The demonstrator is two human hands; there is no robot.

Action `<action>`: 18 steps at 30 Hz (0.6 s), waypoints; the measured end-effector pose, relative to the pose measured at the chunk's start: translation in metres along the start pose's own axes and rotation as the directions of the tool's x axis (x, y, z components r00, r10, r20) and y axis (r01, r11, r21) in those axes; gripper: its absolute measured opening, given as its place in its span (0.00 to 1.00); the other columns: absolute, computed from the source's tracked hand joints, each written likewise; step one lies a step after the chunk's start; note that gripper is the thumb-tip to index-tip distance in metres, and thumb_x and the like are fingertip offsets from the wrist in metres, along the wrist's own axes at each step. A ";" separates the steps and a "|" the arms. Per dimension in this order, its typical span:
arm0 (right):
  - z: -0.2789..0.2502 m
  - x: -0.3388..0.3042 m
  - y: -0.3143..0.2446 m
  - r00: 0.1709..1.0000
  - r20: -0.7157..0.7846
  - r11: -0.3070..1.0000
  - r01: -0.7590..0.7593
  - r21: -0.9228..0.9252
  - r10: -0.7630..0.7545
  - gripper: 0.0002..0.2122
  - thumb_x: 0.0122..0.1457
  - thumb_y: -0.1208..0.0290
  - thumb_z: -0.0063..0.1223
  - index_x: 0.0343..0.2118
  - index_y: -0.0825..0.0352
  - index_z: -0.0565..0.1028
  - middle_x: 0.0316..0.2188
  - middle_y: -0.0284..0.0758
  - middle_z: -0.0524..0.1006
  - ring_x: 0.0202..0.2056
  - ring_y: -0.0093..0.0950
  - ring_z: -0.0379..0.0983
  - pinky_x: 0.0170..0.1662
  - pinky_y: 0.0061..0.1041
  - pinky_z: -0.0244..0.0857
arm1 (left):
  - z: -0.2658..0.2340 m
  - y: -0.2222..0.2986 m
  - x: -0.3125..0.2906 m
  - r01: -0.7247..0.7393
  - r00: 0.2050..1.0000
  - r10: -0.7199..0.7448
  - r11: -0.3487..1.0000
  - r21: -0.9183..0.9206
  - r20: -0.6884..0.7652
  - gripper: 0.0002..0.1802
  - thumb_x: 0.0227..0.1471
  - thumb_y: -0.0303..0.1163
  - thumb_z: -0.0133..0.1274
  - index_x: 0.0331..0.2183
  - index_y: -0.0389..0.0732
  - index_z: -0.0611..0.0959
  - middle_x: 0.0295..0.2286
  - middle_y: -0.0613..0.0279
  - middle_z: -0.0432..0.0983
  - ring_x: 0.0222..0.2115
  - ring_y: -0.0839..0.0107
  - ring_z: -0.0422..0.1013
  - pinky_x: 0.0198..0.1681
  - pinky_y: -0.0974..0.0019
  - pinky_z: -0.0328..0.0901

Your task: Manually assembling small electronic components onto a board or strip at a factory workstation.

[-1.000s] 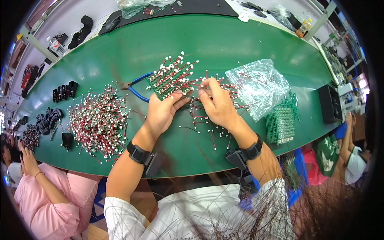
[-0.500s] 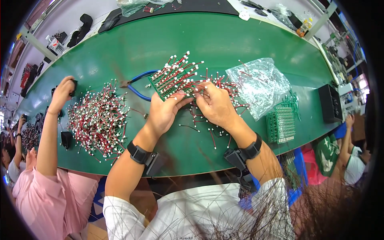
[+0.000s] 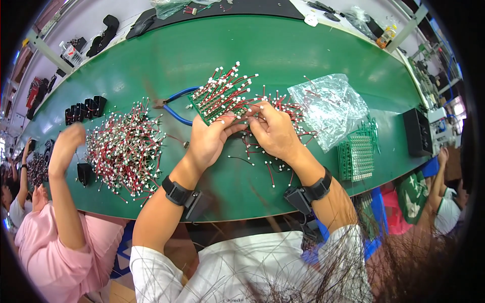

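My left hand (image 3: pixel 208 140) is closed on the near edge of a green circuit board panel (image 3: pixel 204 107), held tilted above the table. Rows of red wire leads (image 3: pixel 227 91) with white connectors stand up from the panel. At the panel's right corner, my right hand (image 3: pixel 274 129) is pinched close to the left fingertips; what lies between its fingers is hidden. Behind and beside the right hand lies a loose pile of red wire leads (image 3: pixel 290 108). Blue-handled pliers (image 3: pixel 178 120) rest on the table, partly behind the panel.
A large heap of wired connectors (image 3: pixel 126 151) lies on the green table (image 3: pixel 303 45) to the left. On the right are a clear plastic bag (image 3: pixel 328 108), stacked green panels (image 3: pixel 356 157) and a black bin (image 3: pixel 417 132). A co-worker's hand (image 3: pixel 70 139) is at far left, near black boxes (image 3: pixel 86 108).
The co-worker's hand has pulled back toward their body, away from the black boxes, which now show fully. My hands and the panel have barely moved.
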State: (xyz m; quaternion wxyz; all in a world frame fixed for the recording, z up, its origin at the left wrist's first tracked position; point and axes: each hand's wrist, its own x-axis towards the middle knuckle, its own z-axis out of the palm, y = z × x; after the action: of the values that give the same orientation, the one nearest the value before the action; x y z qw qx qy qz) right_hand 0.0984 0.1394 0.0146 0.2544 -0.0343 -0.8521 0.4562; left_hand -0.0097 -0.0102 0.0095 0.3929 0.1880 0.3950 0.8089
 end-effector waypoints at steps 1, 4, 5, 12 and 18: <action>-0.002 0.000 -0.001 0.999 0.033 0.998 -0.016 -0.060 0.018 0.08 0.58 0.79 0.51 0.40 0.74 0.70 0.28 0.40 0.79 0.26 0.25 0.79 0.29 0.24 0.70 | 0.003 0.002 -0.001 -0.001 1.000 0.001 1.000 0.006 -0.007 0.11 0.56 0.19 0.46 0.42 0.36 0.77 0.40 0.58 0.76 0.42 0.63 0.75 0.45 0.58 0.72; -0.001 0.000 0.001 0.998 0.009 0.988 0.060 -0.145 -0.059 0.08 0.57 0.79 0.52 0.39 0.73 0.71 0.27 0.41 0.79 0.25 0.28 0.79 0.28 0.24 0.70 | 0.002 0.001 0.000 -0.008 1.000 0.009 1.000 0.020 -0.012 0.11 0.56 0.19 0.46 0.42 0.36 0.77 0.40 0.58 0.76 0.42 0.63 0.75 0.44 0.59 0.72; -0.001 0.000 0.003 0.998 0.009 0.988 0.059 -0.146 -0.059 0.08 0.57 0.79 0.52 0.39 0.73 0.71 0.27 0.41 0.79 0.25 0.28 0.79 0.28 0.24 0.70 | 0.001 0.000 0.000 -0.016 1.000 0.016 0.999 0.028 -0.009 0.11 0.56 0.19 0.47 0.42 0.36 0.77 0.40 0.58 0.76 0.42 0.64 0.75 0.44 0.59 0.72; 0.001 0.001 0.003 0.989 -0.105 0.979 0.080 -0.186 -0.100 0.05 0.57 0.77 0.52 0.35 0.72 0.71 0.26 0.44 0.78 0.26 0.39 0.77 0.28 0.32 0.69 | 0.001 -0.003 -0.001 -0.077 0.997 0.077 0.993 0.084 0.006 0.12 0.56 0.20 0.47 0.43 0.37 0.77 0.40 0.60 0.76 0.42 0.67 0.74 0.44 0.61 0.72; 0.001 0.002 0.003 0.978 -0.138 0.967 0.123 -0.223 -0.157 0.05 0.58 0.75 0.52 0.33 0.70 0.70 0.25 0.45 0.78 0.27 0.45 0.76 0.27 0.38 0.68 | 0.001 -0.005 -0.002 -0.111 0.994 0.108 0.985 0.131 0.026 0.12 0.56 0.20 0.49 0.43 0.37 0.78 0.40 0.61 0.77 0.41 0.68 0.74 0.42 0.62 0.73</action>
State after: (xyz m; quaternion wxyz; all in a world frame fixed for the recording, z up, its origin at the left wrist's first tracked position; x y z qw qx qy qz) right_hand 0.0952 0.1407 0.0129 0.3460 -0.0361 -0.8742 0.3389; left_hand -0.0057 -0.0094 0.0058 0.3381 0.2427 0.4332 0.7994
